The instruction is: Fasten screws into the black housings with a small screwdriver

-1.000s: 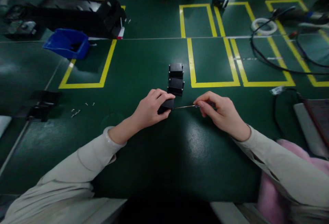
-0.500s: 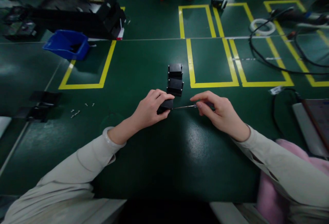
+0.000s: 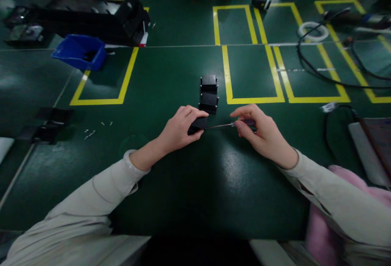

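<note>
Black and boxy, the small part [image 3: 198, 124] sits on the green mat [image 3: 171, 184] just below two matching black blocks [image 3: 209, 93]. The left hand [image 3: 179, 129] curls closed over it, thumb and fingers pinching its sides to pin it down. It looks like rigid moulded plastic, light and smooth, likely to skate on the mat unless gripped by its flat flanks. Right of the part, the right hand [image 3: 264, 133] is closed in a fingertip pinch on a thin screwdriver [image 3: 227, 125], its steel shaft lying level with the tip against the part's right face. Loose screws [image 3: 91, 132] lie well to the left.
</note>
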{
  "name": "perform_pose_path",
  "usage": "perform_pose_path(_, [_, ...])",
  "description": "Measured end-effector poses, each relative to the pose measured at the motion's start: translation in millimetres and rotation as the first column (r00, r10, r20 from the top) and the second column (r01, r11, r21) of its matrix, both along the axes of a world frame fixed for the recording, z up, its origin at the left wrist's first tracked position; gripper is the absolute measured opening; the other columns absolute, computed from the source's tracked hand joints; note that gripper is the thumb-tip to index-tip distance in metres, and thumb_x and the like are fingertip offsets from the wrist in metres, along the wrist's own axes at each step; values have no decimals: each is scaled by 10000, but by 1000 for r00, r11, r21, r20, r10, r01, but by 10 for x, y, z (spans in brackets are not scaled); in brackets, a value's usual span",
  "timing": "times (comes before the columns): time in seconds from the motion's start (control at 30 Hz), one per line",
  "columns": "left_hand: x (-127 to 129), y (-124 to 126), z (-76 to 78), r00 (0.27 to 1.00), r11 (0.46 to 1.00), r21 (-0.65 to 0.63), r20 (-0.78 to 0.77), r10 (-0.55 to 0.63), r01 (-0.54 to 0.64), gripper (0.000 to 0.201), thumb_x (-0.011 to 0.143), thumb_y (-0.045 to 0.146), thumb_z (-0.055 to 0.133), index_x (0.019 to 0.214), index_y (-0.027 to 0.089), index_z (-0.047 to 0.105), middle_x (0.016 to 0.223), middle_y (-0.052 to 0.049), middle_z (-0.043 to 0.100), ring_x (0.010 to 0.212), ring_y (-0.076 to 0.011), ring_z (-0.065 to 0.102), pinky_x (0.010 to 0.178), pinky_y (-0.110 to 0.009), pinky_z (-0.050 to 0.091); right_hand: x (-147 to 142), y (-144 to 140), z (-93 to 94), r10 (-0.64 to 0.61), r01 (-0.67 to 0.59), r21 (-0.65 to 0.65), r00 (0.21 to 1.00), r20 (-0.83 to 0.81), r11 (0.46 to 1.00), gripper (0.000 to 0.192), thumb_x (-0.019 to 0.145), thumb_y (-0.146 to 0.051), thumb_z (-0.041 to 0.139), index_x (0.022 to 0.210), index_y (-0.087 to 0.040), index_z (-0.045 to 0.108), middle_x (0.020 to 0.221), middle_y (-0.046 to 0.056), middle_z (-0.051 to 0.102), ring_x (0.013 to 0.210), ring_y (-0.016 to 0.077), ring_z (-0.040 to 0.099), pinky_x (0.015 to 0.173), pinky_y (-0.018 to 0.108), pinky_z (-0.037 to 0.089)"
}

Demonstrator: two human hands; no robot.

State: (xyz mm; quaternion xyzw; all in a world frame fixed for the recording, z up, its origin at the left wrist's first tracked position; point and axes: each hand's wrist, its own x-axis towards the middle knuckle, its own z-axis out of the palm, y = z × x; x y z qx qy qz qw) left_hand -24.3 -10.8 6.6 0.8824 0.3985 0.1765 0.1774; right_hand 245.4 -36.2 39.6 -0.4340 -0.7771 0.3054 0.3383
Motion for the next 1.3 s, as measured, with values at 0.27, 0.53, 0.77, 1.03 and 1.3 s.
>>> perform_pose_path(0.27, [-3,11,-13,1000,999,34,-20,-1,1,393,946,313,622,1312,205,529,1239,-93,614,1151,-266,550,967,-426,483,-4,11,10,8,-8,-15,1000,-3,1000,78,990,-235,547,1021,-186,600,795,-6,645,629,92,617,618,242,467])
perform_pose_path(0.53, [-13,18,-21,1000,999,45,-17,-4,4,399,967,377,620,1318,213,524,1233,-97,616,1146,-268,552,962,-427,482,-2,19,13,21,-23,-52,999,-42,998,109,1001,-273,554,936,-189,576,711,-37,607,553,65,582,555,212,444])
perform_pose_path(0.77, [-17,14,-19,1000,999,36,-12,8,-8,400,962,370,624,1316,214,525,1234,-98,607,1143,-271,553,948,-429,491,2,31,16,26,-32,-72,997,-74,997,55,992,-224,537,1033,-188,538,765,-24,605,627,85,621,605,223,489])
perform_pose_path(1.03, [-21,16,-38,1000,999,46,-15,5,-5,399,961,362,626,1317,213,524,1238,-96,608,1148,-269,553,949,-428,491,13,9,3,28,-34,-91,997,-67,995,43,1004,-239,520,1001,-197,527,724,-41,567,569,72,576,567,218,460])
perform_pose_path(1.3, [-7,8,-29,1000,999,52,-8,2,-1,393,968,372,618,1314,211,525,1232,-96,614,1151,-271,553,967,-443,490,8,11,18,36,-38,-54,999,-34,998,68,1001,-253,531,959,-200,538,737,-28,571,610,83,573,586,234,440])
